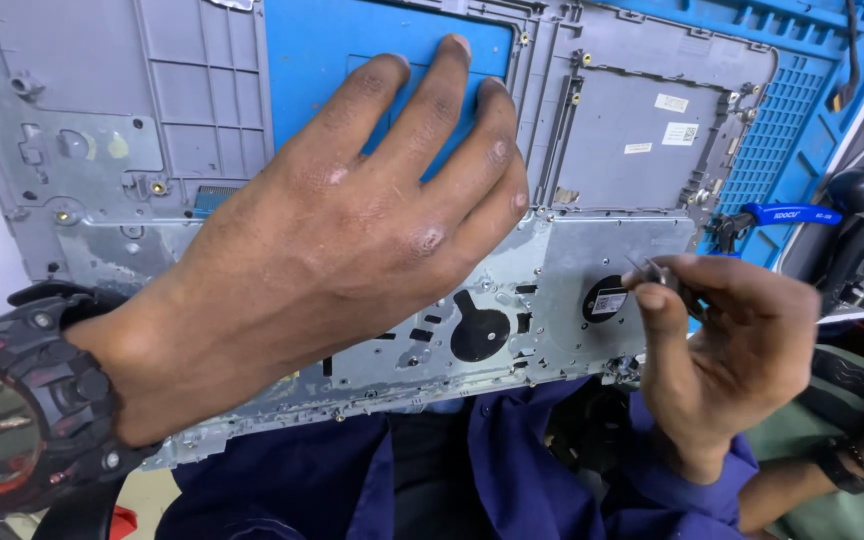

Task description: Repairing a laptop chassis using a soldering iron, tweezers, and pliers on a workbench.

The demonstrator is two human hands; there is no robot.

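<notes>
I see a blue mat [812,60] with a grid of small holes on the tabletop, bright in even light. At the right edge lie dark cables [852,50] and a blue-handled tool [787,214].

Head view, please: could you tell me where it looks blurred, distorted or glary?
Head view: the left hand and black-and-red wristwatch loom large and soft, close to the lens; the grey metal laptop chassis bows at the edges; lighting is even, without harsh glare.
</notes>
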